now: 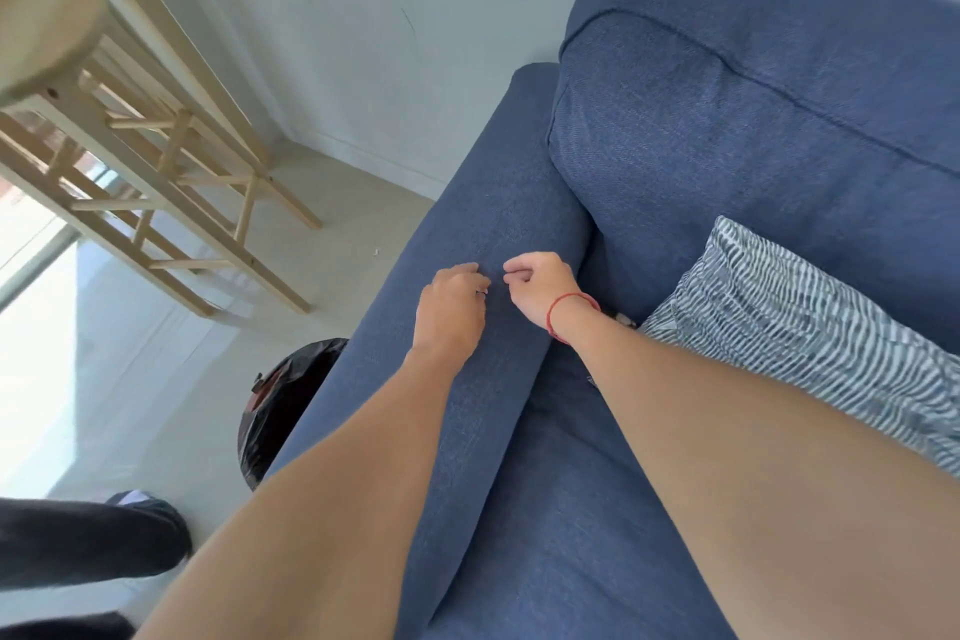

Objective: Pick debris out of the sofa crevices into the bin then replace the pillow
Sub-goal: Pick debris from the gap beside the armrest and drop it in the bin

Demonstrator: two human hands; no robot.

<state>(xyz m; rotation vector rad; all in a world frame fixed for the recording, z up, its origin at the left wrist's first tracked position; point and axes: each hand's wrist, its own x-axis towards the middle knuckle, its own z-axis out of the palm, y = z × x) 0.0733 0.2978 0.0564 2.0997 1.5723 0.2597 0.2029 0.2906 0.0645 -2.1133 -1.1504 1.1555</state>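
Debris is too small to make out between curled fingers of both hands above the sofa arm.

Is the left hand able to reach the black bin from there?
Probably yes. The left hand rests on the sofa armrest, and the black-lined bin stands on the floor just beside that armrest with nothing between them.

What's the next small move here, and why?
Probably carry both hands left to the bin. The left hand and right hand are pinched shut over the sofa armrest, as if holding crumbs, and the bin sits just beside it.
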